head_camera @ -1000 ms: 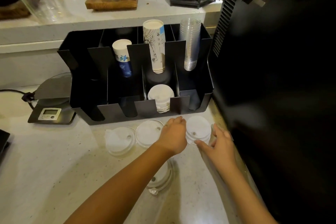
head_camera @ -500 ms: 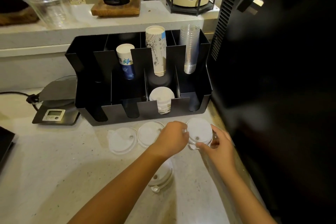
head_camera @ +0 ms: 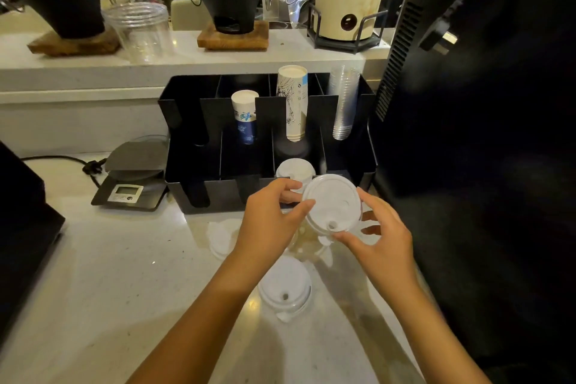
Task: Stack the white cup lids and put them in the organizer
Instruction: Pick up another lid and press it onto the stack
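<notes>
A person's two bare hands are holding a white cup lid (head_camera: pixel 332 204) tilted up above a pale countertop (head_camera: pixel 109 274), just in front of a black organizer (head_camera: pixel 349 162). The left hand (head_camera: pixel 269 221) is gripping the lid's left edge with its fingers curled around it, and the right hand (head_camera: pixel 378 238) is pinching the lower right edge, its other fingers spreading loosely. A second white lid (head_camera: pixel 285 288) is lying flat on the countertop below the hands, and another lid (head_camera: pixel 221 238) is lying partly hidden behind the left wrist. Stacks of paper cups (head_camera: pixel 293 103) and clear cups (head_camera: pixel 344 103) are standing in the organizer's back compartments. A small digital scale (head_camera: pixel 131 184) is sitting to the organizer's left.
</notes>
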